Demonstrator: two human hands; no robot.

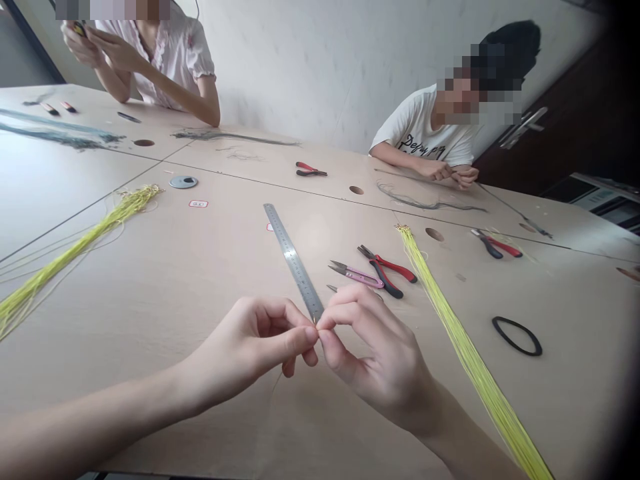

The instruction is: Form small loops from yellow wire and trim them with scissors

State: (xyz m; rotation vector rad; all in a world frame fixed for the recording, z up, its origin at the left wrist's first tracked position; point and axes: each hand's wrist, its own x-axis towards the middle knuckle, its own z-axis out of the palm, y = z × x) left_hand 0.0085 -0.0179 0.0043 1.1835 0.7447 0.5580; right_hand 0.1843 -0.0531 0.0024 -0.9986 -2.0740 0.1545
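Observation:
My left hand (265, 340) and my right hand (375, 347) meet fingertip to fingertip at the lower middle. Both are closed in a pinch around something tiny, with a small pale tip between them; a thin strand hangs below my left fingers. A steel ruler (295, 263) lies on the table, its near end just behind my fingertips. Beyond my right hand are pink thread snips (357, 274) and red-and-black pliers (390, 270). To the right runs a bundle of yellow-green cords (460, 337); another yellow-green bundle (80, 253) lies at the left.
A black ring (517, 336) lies at the right, near another pair of pliers (495, 244). Red-handled pliers (310, 170) and a grey disc (183, 182) lie farther back. Two people sit across the wooden table (175, 280), one at left (165, 73), one at right (415, 127).

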